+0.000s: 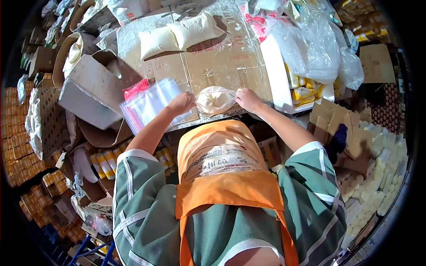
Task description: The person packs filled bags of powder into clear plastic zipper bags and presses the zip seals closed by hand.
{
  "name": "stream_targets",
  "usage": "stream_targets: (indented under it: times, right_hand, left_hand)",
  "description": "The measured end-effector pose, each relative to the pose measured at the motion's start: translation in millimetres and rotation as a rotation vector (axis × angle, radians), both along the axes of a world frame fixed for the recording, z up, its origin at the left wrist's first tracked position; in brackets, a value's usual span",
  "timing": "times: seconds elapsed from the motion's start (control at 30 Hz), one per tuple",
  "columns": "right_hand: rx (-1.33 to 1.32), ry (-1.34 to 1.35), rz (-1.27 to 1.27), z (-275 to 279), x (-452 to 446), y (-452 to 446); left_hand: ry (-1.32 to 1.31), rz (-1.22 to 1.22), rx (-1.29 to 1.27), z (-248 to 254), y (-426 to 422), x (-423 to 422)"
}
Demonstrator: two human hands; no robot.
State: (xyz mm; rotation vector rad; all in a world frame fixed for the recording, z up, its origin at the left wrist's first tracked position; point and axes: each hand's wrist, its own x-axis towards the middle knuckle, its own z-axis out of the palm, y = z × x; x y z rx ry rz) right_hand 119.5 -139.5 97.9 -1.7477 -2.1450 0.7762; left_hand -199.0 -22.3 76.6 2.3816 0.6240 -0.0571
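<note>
A clear plastic bag (216, 101) with pale contents rests at the near edge of the cardboard-covered table (222, 66). My left hand (182, 103) pinches the left end of its top edge. At the opposite end my right hand (248, 99) grips the same edge, so the top is stretched between the two. What exactly the bag holds is hard to make out. Beside my left forearm lies a stack of flat clear plastic bags (148, 104), partly under the arm. Farther back, two filled cream-coloured packets (195, 32) lie side by side.
A white foam box (277, 75) with yellow packets (306, 91) stands at right, clear plastic bags (324, 48) heaped over it. Another white box (91, 88) tilts at left, near a pink bag (136, 88). Cardboard pieces (339, 126) and stacked pale packs (377, 173) are at lower right.
</note>
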Motion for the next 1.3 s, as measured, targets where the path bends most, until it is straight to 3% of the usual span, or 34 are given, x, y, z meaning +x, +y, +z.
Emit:
stream_targets:
  times: [0.23,0.37,0.43,0.47,0.5,0.53,0.57,0.63,0.7,0.73,0.77,0.83,0.9,0.97,1.03,1.1,1.17,1.23,1.3]
  right_hand:
    - [0.011,0.025,0.106,44,21,4]
    - [0.015,0.011,0.172,23,25,6]
    - [0.008,0.094,0.171,11,17,12]
    - [0.151,0.191,0.207,4,13,16]
    - [0.286,0.290,0.237,2,8,14]
    - [0.021,0.314,0.195,4,6,15]
    - [0.015,0.321,0.190,0,6,17]
    - [-0.352,0.433,0.011,-11,11,27]
    - [-0.366,0.451,-0.027,-50,24,34]
    - [-0.510,0.701,-0.125,-65,30,37]
    - [-0.653,0.952,-0.231,-75,34,39]
    - [-0.685,0.944,-0.233,-88,33,35]
    - [-0.525,0.859,-0.332,-104,24,34]
    - [-0.478,0.939,-0.335,-105,16,30]
    - [-0.204,0.810,-0.314,-79,11,31]
    - [-0.159,0.735,-0.295,-60,11,29]
    - [0.060,0.711,-0.111,-40,10,30]
    - [-0.038,0.714,-0.086,-42,12,27]
    - [-0.148,0.880,-0.208,-55,12,27]
  left_hand:
    - [-0.012,-0.016,0.039,60,-5,7]
    - [-0.014,0.002,0.033,24,-9,4]
    - [0.173,0.084,0.026,14,-11,9]
    - [0.181,0.088,0.026,9,-10,11]
    - [0.038,0.086,0.215,18,-13,19]
    - [-0.105,0.080,0.398,27,-20,28]
    - [-0.099,0.075,0.391,35,-26,43]
    - [-0.157,0.202,0.177,47,-35,78]
    - [-0.024,0.213,0.033,28,-32,91]
    - [0.108,0.222,-0.111,10,-29,95]
    - [0.037,0.235,-0.096,-25,-25,92]
    - [0.047,0.384,-0.330,-43,-10,103]
    - [-0.027,0.344,-0.322,-52,-2,111]
    - [0.128,0.226,-0.289,-34,2,120]
    - [0.172,0.202,-0.273,-16,-1,122]
    - [0.129,0.117,-0.361,-16,-6,117]
    - [0.109,0.081,-0.485,-22,-1,107]
    - [0.204,0.067,-0.466,-21,9,103]
    - [0.218,0.066,-0.413,-10,10,104]
